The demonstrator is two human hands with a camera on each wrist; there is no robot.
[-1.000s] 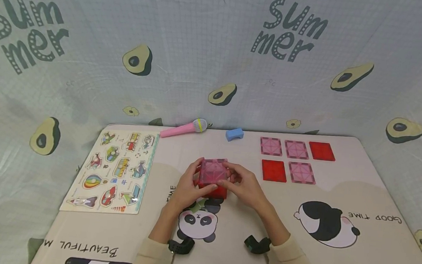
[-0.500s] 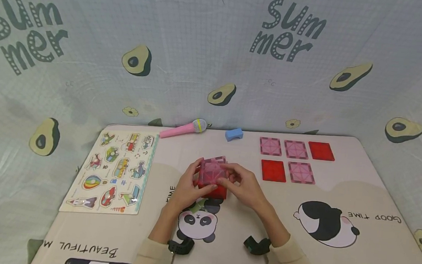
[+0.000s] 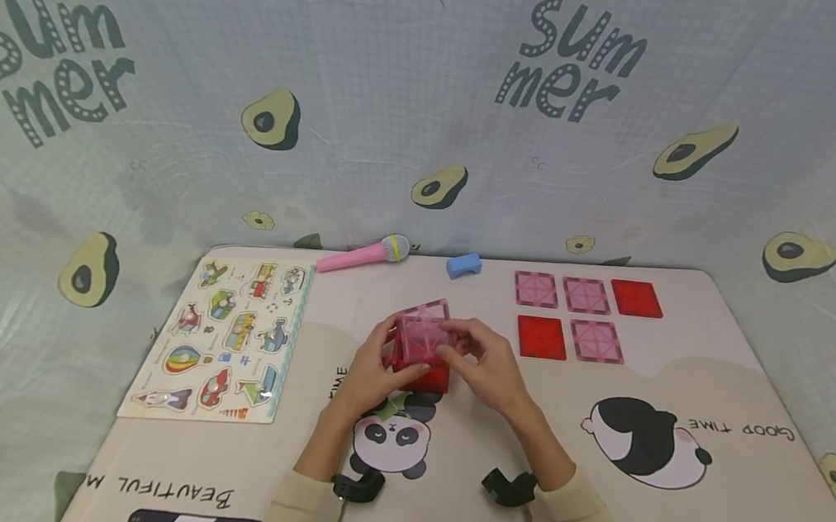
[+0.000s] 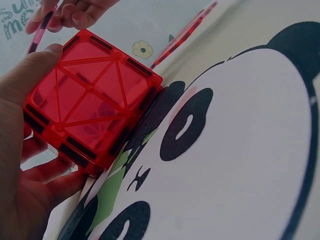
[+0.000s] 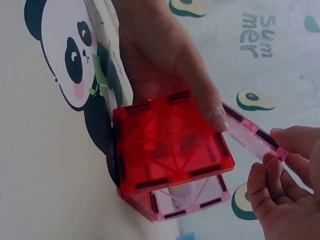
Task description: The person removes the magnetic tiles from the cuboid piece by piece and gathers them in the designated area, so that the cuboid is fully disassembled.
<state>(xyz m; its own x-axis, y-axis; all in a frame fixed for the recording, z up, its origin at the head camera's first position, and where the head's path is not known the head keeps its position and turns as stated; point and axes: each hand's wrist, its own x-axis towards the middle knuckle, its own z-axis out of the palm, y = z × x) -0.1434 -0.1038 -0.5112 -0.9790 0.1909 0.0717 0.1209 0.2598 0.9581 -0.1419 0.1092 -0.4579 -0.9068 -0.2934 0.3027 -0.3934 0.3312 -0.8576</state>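
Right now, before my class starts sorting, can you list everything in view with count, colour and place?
tile structure: one, red and pink, in the left hand; tile count unclear
held pink tile: one, pink, in the right hand's fingers
loose pink tiles: three, pink, far right of the tabletop
loose red tiles: two, red, among those pink ones
puzzle board: one, pale with multicoloured pictures, left side
toy microphone: one, pink with grey head, back edge
block: one, blue, right of the microphone
tabletop: one, cream with panda prints, underneath
backdrop: pale, avocado-printed, behind
wrist devices: two, black, at the wrists
sleeves: two, beige, near edge
left hand: one, bare, centre
right hand: one, bare, centre
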